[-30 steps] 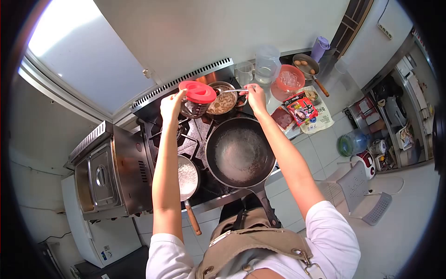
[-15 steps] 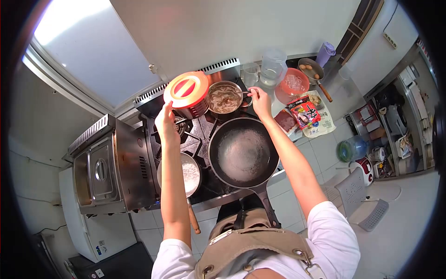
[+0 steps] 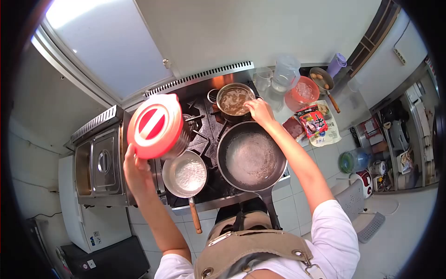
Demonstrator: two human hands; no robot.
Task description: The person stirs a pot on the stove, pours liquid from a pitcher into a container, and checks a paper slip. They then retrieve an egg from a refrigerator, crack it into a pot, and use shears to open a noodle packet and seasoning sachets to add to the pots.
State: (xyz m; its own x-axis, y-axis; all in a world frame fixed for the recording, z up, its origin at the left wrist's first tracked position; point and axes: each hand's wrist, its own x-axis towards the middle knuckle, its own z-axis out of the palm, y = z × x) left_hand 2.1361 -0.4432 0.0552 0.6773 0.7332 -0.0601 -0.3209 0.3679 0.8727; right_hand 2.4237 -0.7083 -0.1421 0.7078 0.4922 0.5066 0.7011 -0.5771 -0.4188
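Observation:
My left hand [image 3: 141, 173] grips a round container [image 3: 179, 148] with a red-orange lid [image 3: 153, 125], tilted at the left side of the stove. The body under the lid looks metallic and is partly hidden. Just right of it is a small saucepan [image 3: 188, 176] of bubbling water with a wooden handle. My right hand [image 3: 260, 111] is pinched at the right rim of a metal pot [image 3: 222, 109] of brown bubbling liquid. A thin metal utensil showed in these fingers earlier; the hand now mostly hides it. Below the pot stands a large dark frying pan [image 3: 251, 158] with simmering water.
To the right are a clear pitcher [image 3: 285, 72], a pink tub [image 3: 303, 93], a red noodle packet [image 3: 313, 123], and a pan of eggs [image 3: 320, 76] with a wooden handle. A steel food warmer [image 3: 104, 160] borders the stove on the left.
My left hand has carried the lidded container left and toward me, away from beside the pot. My right hand has come down close to the pot's rim. The view has shifted slightly.

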